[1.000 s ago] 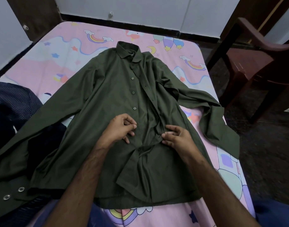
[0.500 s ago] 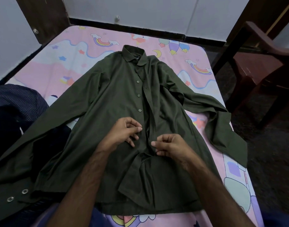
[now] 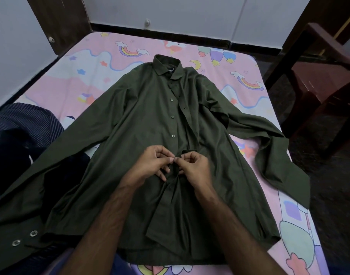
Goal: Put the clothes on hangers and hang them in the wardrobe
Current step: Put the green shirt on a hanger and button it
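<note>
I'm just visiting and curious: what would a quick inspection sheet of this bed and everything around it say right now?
Surface: bed with a pink cartoon sheet.
Job's things: green shirt lies flat, collar far end, upper buttons undone; no hanger seen.
Clutter: dark striped clothes at the left edge, partly under the shirt's sleeve.
Hands: left hand and right hand both pinch the shirt's front at mid-height, fingers meeting.
Cables: nothing seen.
Surroundings: brown chair at right, white wall behind.

green shirt (image 3: 146, 124) flat on bed (image 3: 75, 84); both hands pinching its placket
</note>
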`<control>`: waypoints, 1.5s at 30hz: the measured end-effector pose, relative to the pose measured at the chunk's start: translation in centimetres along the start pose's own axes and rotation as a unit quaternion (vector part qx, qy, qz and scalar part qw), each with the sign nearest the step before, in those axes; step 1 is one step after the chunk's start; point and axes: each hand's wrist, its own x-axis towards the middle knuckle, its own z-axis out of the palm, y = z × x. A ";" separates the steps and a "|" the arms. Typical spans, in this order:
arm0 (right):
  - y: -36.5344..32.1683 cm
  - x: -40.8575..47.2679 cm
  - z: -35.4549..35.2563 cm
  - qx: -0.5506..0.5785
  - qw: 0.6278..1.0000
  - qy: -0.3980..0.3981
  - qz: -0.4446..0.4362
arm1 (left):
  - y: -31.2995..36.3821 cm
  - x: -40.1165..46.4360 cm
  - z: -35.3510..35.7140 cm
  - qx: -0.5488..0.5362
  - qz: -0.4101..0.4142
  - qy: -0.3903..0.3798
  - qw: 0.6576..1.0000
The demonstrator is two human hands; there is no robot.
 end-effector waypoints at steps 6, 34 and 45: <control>1.0 0.1 0.1 -0.030 0.999 0.019 -0.026 | -0.2 0.1 0.2 0.011 -0.002 0.009 1.000; 2.4 0.6 0.1 0.035 0.998 -0.032 -0.040 | -1.2 0.9 0.6 0.081 0.057 0.092 0.991; 1.8 0.9 -0.9 0.104 0.987 -0.117 0.018 | -2.0 1.3 0.9 0.091 0.066 0.104 0.988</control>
